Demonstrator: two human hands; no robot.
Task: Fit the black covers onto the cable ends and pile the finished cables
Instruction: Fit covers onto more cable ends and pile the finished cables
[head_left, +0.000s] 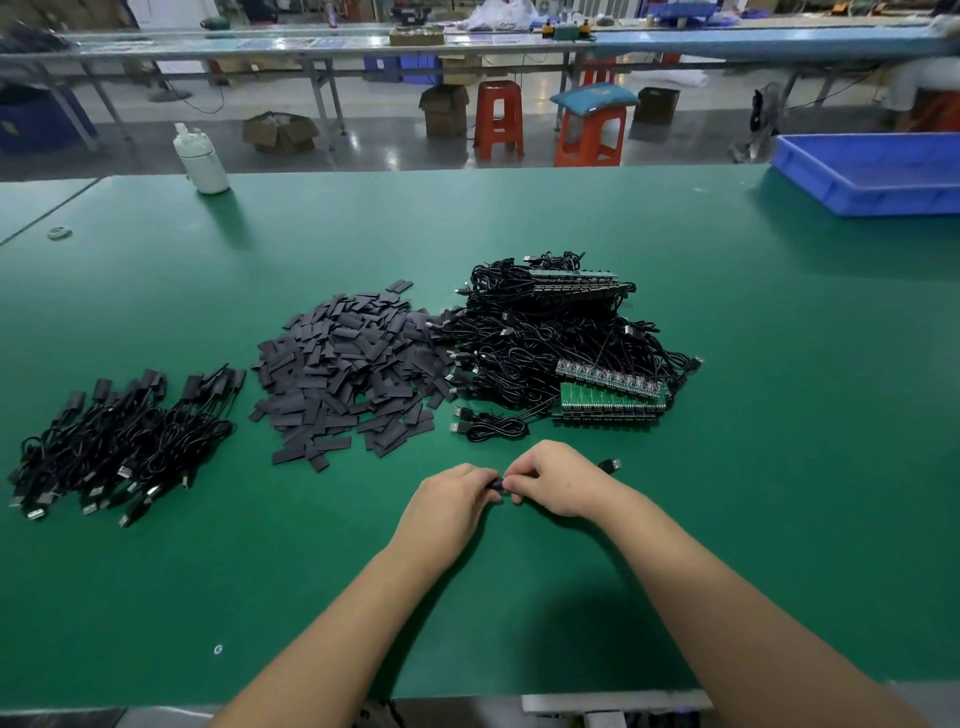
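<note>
Hands: the left hand (451, 498) and right hand (558, 480) meet knuckle to knuckle low on the counter (779, 415), fingers of both curled in a pinch on one small black cover (496, 486) held between them.
Cover in hand: only a sliver of matte black shows between the fingertips; its shape and long axis cannot be made out.
Cable in hand: a metal USB plug (612, 465) juts out just right of the right hand, pointing up and to the right; the cord itself is hidden behind the hand.
Loose covers: a heap of flat, dull black rectangular sleeves (353, 369) lies at centre, beyond the hands, pieces scattered at every angle.
Finished cables: a pile of capped cables (119, 441) at left, black boxy ends toward the far side, silver plugs toward the near edge.
Unfinished stock: a tangled mound of thin glossy black cables (545, 343) at right, touching the cover heap, with green circuit-board strips (610, 395) on its near right flank, strips running left to right.
Counter: smooth green mat, near edge cut off by the frame.
Beyond: a white plastic bottle (200, 158) at far left, a blue plastic tray (872, 171) at far right, partly cropped.
</note>
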